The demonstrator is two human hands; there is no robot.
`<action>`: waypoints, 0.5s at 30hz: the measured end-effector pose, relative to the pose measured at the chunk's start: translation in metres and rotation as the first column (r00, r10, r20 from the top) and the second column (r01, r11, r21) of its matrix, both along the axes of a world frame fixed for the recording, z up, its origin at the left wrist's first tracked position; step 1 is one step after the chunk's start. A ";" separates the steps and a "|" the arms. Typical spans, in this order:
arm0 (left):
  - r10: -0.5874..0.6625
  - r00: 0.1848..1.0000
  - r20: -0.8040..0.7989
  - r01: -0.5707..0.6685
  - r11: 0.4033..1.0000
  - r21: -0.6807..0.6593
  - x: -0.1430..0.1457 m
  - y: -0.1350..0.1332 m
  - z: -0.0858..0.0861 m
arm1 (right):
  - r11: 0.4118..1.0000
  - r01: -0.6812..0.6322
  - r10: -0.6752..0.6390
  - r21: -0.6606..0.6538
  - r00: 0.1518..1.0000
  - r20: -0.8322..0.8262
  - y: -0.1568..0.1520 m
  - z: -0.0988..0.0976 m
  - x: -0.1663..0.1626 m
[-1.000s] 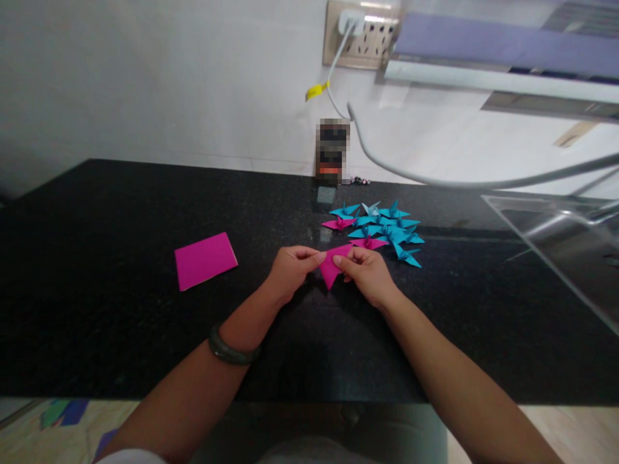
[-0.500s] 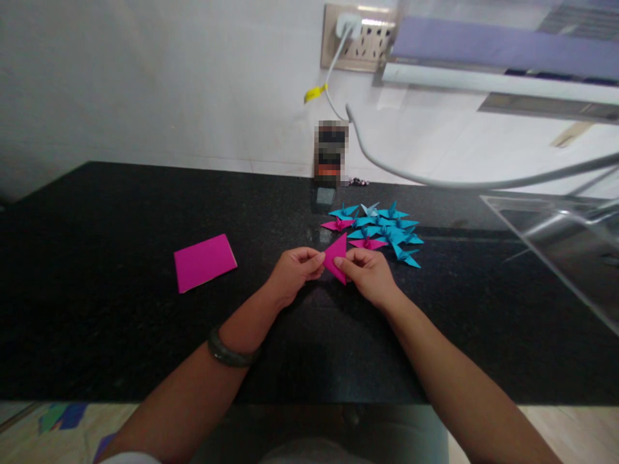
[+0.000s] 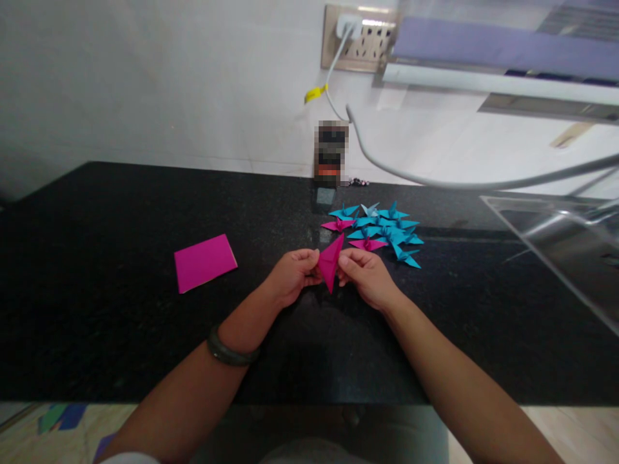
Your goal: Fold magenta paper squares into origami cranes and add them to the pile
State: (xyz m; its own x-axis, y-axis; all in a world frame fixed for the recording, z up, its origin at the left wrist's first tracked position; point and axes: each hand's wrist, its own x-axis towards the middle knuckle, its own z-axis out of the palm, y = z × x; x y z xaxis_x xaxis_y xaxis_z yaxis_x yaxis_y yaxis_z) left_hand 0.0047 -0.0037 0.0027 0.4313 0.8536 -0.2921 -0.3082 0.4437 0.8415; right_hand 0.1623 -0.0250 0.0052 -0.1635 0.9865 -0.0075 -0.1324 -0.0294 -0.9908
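A piece of folded pink origami paper (image 3: 329,263) is held up between both hands over the black counter, its two points aimed up and down. My left hand (image 3: 296,274) pinches its left side between thumb and fingers. At its right edge, my right hand (image 3: 363,274) is closed with thumb and fingers on the paper. Just beyond the hands lies a group of finished paper cranes: several blue cranes (image 3: 387,232), a pale one (image 3: 370,210) and pink cranes (image 3: 368,244). To the left lies a stack of pink paper (image 3: 206,263).
The black countertop (image 3: 120,335) runs back to a white wall. A phone-like pixelated object (image 3: 331,153) leans there beside a small string of beads (image 3: 358,182). On the right is a metal sink (image 3: 565,251); a grey hose (image 3: 435,183) crosses above the counter.
The folded pink paper has turned and tilted in my hands, showing a different face with its lower point further left. My right thumb has shifted from the paper's face to its right edge.
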 end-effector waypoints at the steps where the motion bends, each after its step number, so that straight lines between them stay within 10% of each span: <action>1: -0.003 1.000 0.007 0.003 1.000 -0.007 0.000 0.000 0.000 | 1.000 -0.013 0.013 0.007 1.000 0.006 0.000 0.001 0.000; 15: 0.009 1.000 0.009 -0.008 1.000 -0.028 0.000 0.002 -0.002 | 1.000 -0.001 0.000 0.014 0.998 0.061 0.000 0.003 0.002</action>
